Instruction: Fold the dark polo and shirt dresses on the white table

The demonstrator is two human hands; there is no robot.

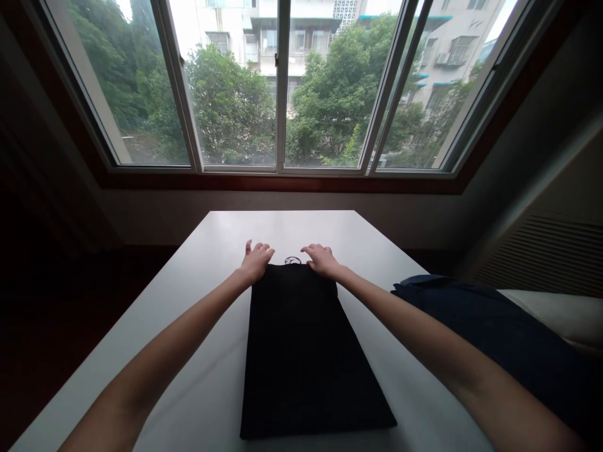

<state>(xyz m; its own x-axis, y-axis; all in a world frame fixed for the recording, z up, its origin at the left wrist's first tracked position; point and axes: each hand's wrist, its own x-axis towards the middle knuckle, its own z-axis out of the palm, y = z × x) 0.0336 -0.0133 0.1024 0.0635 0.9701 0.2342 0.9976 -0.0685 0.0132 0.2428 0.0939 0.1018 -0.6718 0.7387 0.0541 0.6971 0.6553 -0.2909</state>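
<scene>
Nearest you, the wide end of the black cloth (301, 358) lies flat on the white table (198, 402), its two near corners square and its front edge almost straight. The cloth runs away from you in one long, smooth panel between your left forearm (174, 345) and your right forearm (424, 336), both stretched well forward and drawing in toward its far end. On your right, a navy cloth (499, 326) lies in a loose heap, partly hidden by that forearm, with a pale pad (565, 314) just beyond it. A louvred panel (546, 251) stands past the pad, in shadow.

At the far end of the black cloth, your left hand (257, 260) is at the left corner, fingers spread and lifted. Your right hand (321, 259) is at the right corner, fingers bent over toward the middle. Both touch the cloth's edge, but you can't tell from here whether either one pinches it. A small loop (293, 259) pokes out past that edge, between your hands and apart from both.

Bare tabletop continues to a straight far edge. Behind it come a dim wall (282, 199) and a wide window (281, 125), then leafy trees (339, 100) and a pale building (226, 19) outside.
</scene>
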